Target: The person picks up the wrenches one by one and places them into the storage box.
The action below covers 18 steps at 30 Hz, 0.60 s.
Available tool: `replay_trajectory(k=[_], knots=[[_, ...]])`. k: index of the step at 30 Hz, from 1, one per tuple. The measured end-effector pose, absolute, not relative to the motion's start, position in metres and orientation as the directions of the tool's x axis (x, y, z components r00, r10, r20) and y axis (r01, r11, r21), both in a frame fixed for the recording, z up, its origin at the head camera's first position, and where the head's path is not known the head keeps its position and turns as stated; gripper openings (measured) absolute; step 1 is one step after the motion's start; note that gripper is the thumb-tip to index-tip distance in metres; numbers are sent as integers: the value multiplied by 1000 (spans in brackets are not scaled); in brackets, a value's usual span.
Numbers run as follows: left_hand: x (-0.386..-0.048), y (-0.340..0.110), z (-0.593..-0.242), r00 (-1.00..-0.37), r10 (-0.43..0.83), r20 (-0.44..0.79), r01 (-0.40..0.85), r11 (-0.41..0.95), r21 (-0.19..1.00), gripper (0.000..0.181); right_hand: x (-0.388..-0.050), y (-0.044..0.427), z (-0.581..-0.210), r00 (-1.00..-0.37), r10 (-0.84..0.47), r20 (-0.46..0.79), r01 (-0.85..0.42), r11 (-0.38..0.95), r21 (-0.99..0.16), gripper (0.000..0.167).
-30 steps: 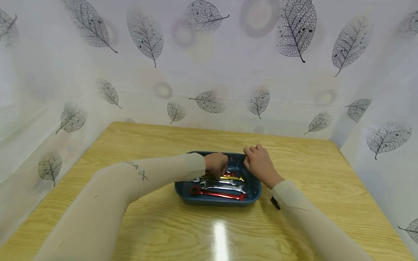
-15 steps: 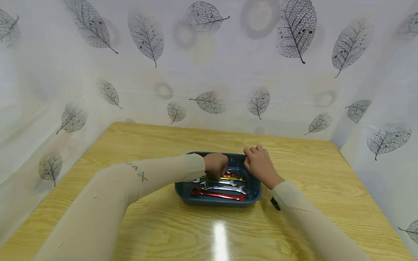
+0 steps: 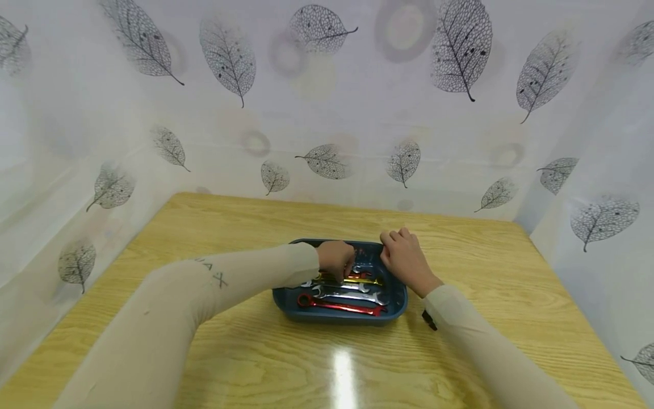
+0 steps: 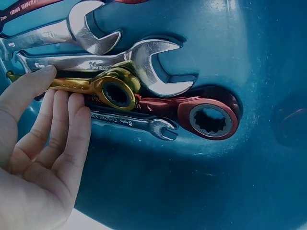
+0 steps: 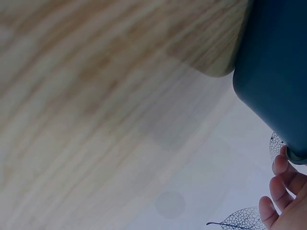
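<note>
In the head view, a dark blue plastic bin holds several wrenches laid side by side. My left hand reaches inside it. From the left wrist, thumb and fingers pinch the handle of a gold ratchet wrench. Against that wrench lie a silver open-end wrench, a dark red ratchet wrench and a small silver wrench. My right hand grips the bin's far right corner; the right wrist view shows its fingertips at the rim.
Towards the bin's front side lie a shiny red wrench and a silver wrench. The bin stands on a wood-grain table. White leaf-printed sheeting encloses the back and sides.
</note>
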<state>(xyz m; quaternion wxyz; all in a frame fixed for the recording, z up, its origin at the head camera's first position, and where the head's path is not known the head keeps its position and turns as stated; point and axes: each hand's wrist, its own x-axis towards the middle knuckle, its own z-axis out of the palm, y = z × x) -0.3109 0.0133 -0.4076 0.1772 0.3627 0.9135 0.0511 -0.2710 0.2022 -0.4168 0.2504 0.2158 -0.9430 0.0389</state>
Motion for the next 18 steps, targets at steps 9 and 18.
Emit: replay_trajectory(k=[9, 18], knots=[[-310, 11, -408, -665, 698, -266, 669, 715, 202, 20, -271, 202, -416, -783, -388, 486, -425, 905, 38, 4], [-310, 10, -402, -660, 696, -281, 669, 716, 199, 17, -270, 200, -414, -782, -392, 484, -425, 904, 46, 5]])
